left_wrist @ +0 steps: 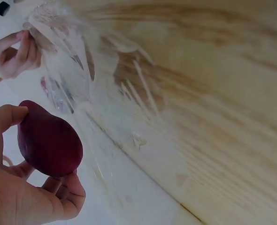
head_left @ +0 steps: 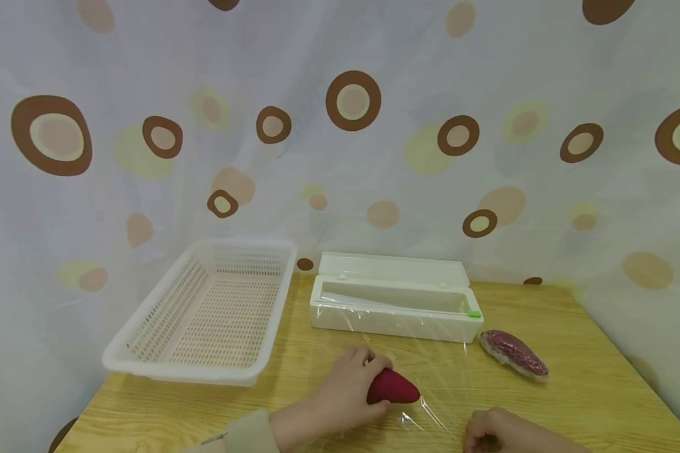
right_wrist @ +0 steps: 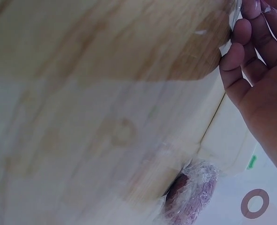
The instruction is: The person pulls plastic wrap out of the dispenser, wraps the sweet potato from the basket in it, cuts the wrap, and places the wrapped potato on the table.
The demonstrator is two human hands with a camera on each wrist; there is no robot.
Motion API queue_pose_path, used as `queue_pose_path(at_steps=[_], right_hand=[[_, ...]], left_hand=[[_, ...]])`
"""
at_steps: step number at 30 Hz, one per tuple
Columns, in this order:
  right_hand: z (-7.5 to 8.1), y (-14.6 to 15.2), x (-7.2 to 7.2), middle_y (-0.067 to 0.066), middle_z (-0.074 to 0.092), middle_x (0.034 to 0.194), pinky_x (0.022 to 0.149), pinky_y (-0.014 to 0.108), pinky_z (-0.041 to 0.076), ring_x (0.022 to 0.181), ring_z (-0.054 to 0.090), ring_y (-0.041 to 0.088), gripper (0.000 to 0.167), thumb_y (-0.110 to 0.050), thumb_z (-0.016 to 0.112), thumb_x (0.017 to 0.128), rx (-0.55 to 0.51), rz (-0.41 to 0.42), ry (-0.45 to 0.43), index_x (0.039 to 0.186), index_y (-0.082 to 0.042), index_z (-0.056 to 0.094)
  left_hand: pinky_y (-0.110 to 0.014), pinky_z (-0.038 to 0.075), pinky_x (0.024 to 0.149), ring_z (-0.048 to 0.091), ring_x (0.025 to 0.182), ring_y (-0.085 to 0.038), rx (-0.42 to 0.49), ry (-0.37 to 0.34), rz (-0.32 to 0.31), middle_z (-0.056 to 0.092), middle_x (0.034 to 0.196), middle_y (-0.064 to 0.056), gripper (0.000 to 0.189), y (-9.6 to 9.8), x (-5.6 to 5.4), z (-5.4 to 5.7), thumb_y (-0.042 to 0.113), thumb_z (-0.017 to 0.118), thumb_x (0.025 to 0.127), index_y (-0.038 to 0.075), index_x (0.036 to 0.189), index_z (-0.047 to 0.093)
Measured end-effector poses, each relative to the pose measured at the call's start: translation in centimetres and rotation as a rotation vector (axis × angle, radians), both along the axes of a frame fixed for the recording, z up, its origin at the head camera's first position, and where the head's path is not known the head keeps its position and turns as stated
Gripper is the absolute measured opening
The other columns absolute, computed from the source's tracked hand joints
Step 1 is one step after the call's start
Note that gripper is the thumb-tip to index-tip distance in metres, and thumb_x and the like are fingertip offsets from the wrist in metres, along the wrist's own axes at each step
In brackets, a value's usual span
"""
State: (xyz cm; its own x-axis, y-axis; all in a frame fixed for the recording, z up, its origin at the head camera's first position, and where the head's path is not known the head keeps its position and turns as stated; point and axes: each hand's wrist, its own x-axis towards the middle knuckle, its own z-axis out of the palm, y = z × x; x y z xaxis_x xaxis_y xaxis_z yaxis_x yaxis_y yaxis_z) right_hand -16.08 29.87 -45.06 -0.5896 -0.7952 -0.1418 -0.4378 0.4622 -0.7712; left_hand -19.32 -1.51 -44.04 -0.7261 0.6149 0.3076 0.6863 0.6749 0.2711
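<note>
My left hand (head_left: 345,391) holds a smooth dark red, pear-shaped thing (head_left: 393,387) between thumb and fingers, its narrow end toward the right in the head view. In the left wrist view, the whole dark red body (left_wrist: 51,140) shows between the fingertips. Clear plastic wrap (head_left: 439,358) stretches from the long white box (head_left: 393,322) toward me, around and below that thing. At the wrap's near right edge, my right hand (head_left: 504,431) pinches the film with curled fingers; the right wrist view shows its fingertips (right_wrist: 233,56) at the film's edge.
A similar reddish thing wrapped in film (head_left: 514,353) lies on the wooden table (head_left: 589,390) at the right. The box's lid (head_left: 393,267) stands raised, with a green slider (head_left: 474,314) at its right end. A white slatted basket (head_left: 263,352) stands at the left, before a patterned curtain (head_left: 294,56).
</note>
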Motion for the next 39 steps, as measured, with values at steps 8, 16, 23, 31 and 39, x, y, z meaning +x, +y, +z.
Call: queue_pose_path(at_steps=[8, 16, 23, 31, 39], right_hand=[[0.2, -0.3, -0.1, -0.021, 0.058, 0.081, 0.058, 0.018, 0.045, 0.074, 0.051, -0.007, 0.005, -0.019, 0.064, 0.089, -0.02, 0.012, -0.033, 0.087, -0.021, 0.068], [0.1, -0.2, -0.1, -0.02, 0.058, 0.081, 0.057, 0.017, 0.046, 0.072, 0.051, -0.008, 0.006, -0.019, 0.063, 0.09, -0.017, 0.021, -0.023, 0.088, -0.02, 0.068], [-0.2, -0.1, -0.3, -0.02, 0.059, 0.082, 0.058, 0.017, 0.047, 0.073, 0.051, -0.008, 0.006, -0.02, 0.063, 0.09, -0.024, 0.048, 0.029, 0.088, -0.02, 0.068], [-0.1, -0.1, -0.3, -0.02, 0.059, 0.083, 0.058, 0.018, 0.047, 0.073, 0.051, -0.008, 0.005, -0.02, 0.063, 0.09, -0.023, 0.037, -0.015, 0.089, -0.021, 0.068], [-0.4, 0.1, -0.5, -0.019, 0.06, 0.083, 0.058, 0.018, 0.047, 0.073, 0.052, -0.008, 0.006, -0.019, 0.064, 0.09, -0.025, 0.045, -0.016, 0.091, -0.021, 0.069]], left_hand=[[-0.022, 0.04, 0.077, 0.045, 0.09, -0.009, -0.055, -0.071, -0.051, 0.051, 0.1, 0.005, 0.045, 0.5, -0.4, -0.6, 0.043, 0.073, 0.077, 0.026, 0.116, 0.057], [-0.015, 0.038, 0.067, 0.045, 0.084, -0.006, -0.111, -0.068, -0.079, 0.052, 0.095, 0.007, 0.045, 1.1, 0.1, -0.9, 0.048, 0.073, 0.076, 0.025, 0.112, 0.058], [-0.017, 0.038, 0.067, 0.044, 0.081, -0.005, -0.141, -0.06, -0.089, 0.051, 0.093, 0.007, 0.046, 1.1, 0.4, -1.2, 0.051, 0.071, 0.077, 0.025, 0.113, 0.057], [-0.023, 0.042, 0.074, 0.047, 0.089, -0.006, -0.148, -0.087, -0.105, 0.053, 0.101, 0.007, 0.06, 0.5, 0.3, -1.3, 0.056, 0.07, 0.076, 0.024, 0.124, 0.054], [-0.029, 0.044, 0.083, 0.048, 0.101, -0.01, -0.142, -0.084, -0.119, 0.054, 0.109, 0.006, 0.067, -1.4, 0.3, -0.5, 0.053, 0.073, 0.075, 0.022, 0.13, 0.051]])
